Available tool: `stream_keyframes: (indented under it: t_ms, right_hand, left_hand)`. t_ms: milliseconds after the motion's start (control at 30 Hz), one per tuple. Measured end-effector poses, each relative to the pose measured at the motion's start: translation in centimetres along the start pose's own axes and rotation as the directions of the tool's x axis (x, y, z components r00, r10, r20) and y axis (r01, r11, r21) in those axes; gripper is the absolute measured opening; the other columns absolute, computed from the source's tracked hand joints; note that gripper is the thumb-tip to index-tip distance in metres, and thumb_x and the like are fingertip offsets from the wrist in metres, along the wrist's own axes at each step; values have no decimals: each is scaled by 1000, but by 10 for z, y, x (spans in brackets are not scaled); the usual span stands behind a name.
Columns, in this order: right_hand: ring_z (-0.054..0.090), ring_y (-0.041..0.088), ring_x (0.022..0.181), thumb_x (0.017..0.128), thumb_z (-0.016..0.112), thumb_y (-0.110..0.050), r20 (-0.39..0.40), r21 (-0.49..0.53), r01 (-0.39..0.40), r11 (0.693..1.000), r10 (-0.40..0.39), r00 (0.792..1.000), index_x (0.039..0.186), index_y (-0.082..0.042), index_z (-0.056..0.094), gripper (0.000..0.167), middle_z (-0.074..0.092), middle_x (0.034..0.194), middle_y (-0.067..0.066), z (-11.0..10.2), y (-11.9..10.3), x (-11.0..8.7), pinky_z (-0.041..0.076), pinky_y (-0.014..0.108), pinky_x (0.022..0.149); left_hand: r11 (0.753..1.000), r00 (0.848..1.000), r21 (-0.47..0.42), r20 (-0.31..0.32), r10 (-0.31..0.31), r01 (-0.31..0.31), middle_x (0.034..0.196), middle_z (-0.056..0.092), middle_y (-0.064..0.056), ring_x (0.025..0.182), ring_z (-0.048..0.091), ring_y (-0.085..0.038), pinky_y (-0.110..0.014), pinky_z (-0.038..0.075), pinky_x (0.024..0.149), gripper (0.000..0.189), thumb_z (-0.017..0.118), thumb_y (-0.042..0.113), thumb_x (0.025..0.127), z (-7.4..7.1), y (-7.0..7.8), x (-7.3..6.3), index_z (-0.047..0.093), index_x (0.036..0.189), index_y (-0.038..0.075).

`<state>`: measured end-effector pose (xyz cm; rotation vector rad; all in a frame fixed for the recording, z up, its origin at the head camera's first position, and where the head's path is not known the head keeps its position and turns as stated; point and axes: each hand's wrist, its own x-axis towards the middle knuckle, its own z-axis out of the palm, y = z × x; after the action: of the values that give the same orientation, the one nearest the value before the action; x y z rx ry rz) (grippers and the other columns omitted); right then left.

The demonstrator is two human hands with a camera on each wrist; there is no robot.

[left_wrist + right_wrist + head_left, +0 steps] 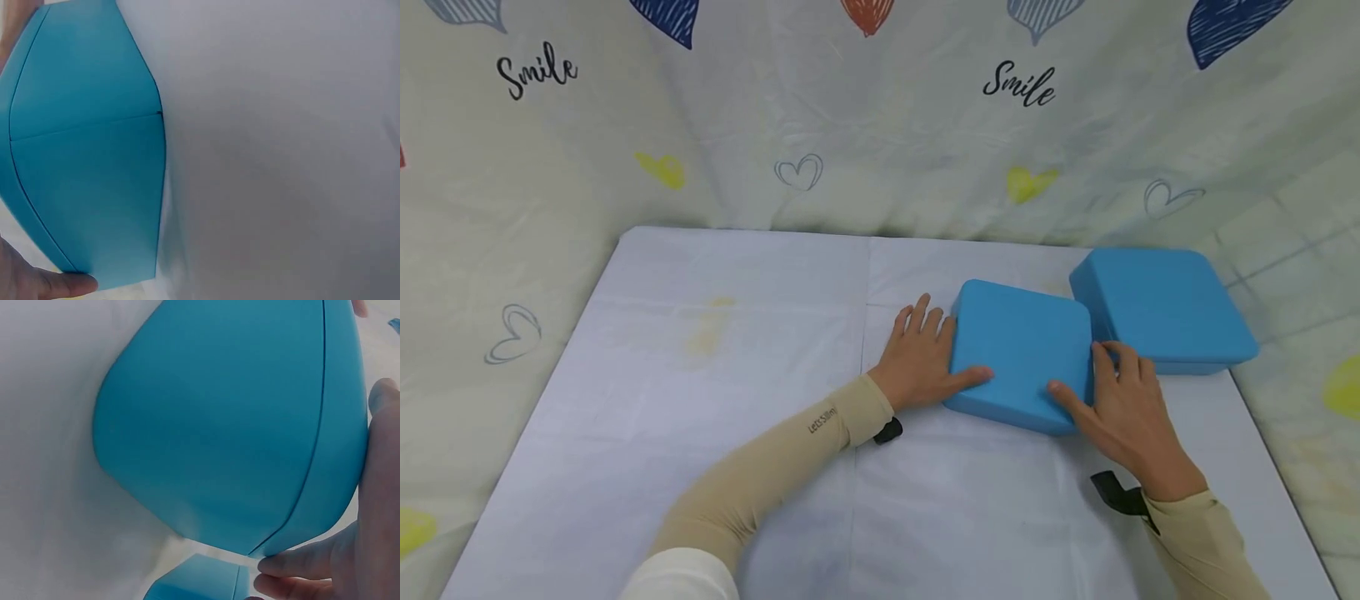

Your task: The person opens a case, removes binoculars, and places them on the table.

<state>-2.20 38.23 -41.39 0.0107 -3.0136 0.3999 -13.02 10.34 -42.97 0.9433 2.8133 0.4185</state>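
Observation:
A blue rounded box (1018, 346) sits on the white table between both hands, turned slightly. My left hand (919, 354) lies along its left side, with fingers straight and spread and the thumb on the lid. On the other side, my right hand (1127, 408) holds the right edge with bent fingers, its thumb over the lid. A thin lid seam runs round the box (219, 419) in the right wrist view. From the left wrist, the near side of the box (87, 187) shows, with a fingertip at one end.
A second blue box (1165, 308) stands at the table's back right corner, just behind my right fingers. White cloth covers the table (700, 400). A printed curtain (910, 117) hangs along the back edge.

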Motion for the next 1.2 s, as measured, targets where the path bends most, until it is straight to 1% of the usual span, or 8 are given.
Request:
stream_keyframes:
  t_ms: [200,400,533,633,700,867,1000,1200]
  right_hand:
    - [34,61,125,100,60,-54,41,13,-5,1000,5,999,142,21,39,89,35,142,47,-3,1,3,38,73,91]
    - [48,53,104,96,65,-57,65,-40,11,999,-9,998,135,22,40,92,41,129,43,-6,0,6,48,67,77]
    - [50,40,89,97,60,-62,153,-57,-24,998,33,988,128,22,41,91,44,114,35,-9,-1,8,50,52,64]
    - [49,35,85,99,55,-64,220,-55,-41,998,52,974,125,22,41,90,44,107,30,-10,1,9,47,45,62]
    - [49,35,85,99,55,-63,238,-46,-34,998,44,970,127,22,40,90,44,106,30,-9,3,10,46,46,65]
    - [47,35,85,98,62,-57,200,-25,24,999,-18,980,126,22,41,86,45,104,30,-5,9,8,43,49,72]
    - [47,41,94,97,65,-52,164,25,40,999,-43,986,130,23,38,87,46,112,35,1,12,4,42,57,80]
    - [48,43,96,95,68,-48,92,47,69,996,-73,993,129,23,40,84,47,114,36,7,9,0,41,58,81]
  left_hand:
    - [999,999,35,-31,19,-18,155,48,-15,159,25,-35,-52,19,129,101,35,85,93,2,4,1,44,152,4]
    - [996,997,77,-58,42,-37,132,58,-11,135,44,-26,-47,27,121,88,39,81,94,0,8,1,56,134,4]
    - [993,996,105,-73,56,-49,125,60,-10,126,49,-25,-46,33,114,85,41,80,94,-2,9,1,59,127,5]
    - [992,996,117,-68,57,-49,123,61,-9,123,50,-25,-44,36,110,83,41,81,94,-2,10,1,60,124,6]
    - [991,997,125,-62,55,-47,122,61,-9,122,51,-25,-43,37,108,82,40,81,94,-3,10,0,60,122,7]
    - [987,995,151,-75,62,-50,118,61,-8,119,52,-24,-42,38,107,81,39,81,94,-2,10,-2,61,119,8]
    - [984,992,164,-94,79,-63,116,63,-8,116,53,-23,-41,40,104,81,39,81,94,-1,9,-4,61,118,7]
    - [986,993,153,-88,82,-68,112,61,-7,111,52,-23,-41,39,102,80,38,82,94,1,6,-6,60,116,8]
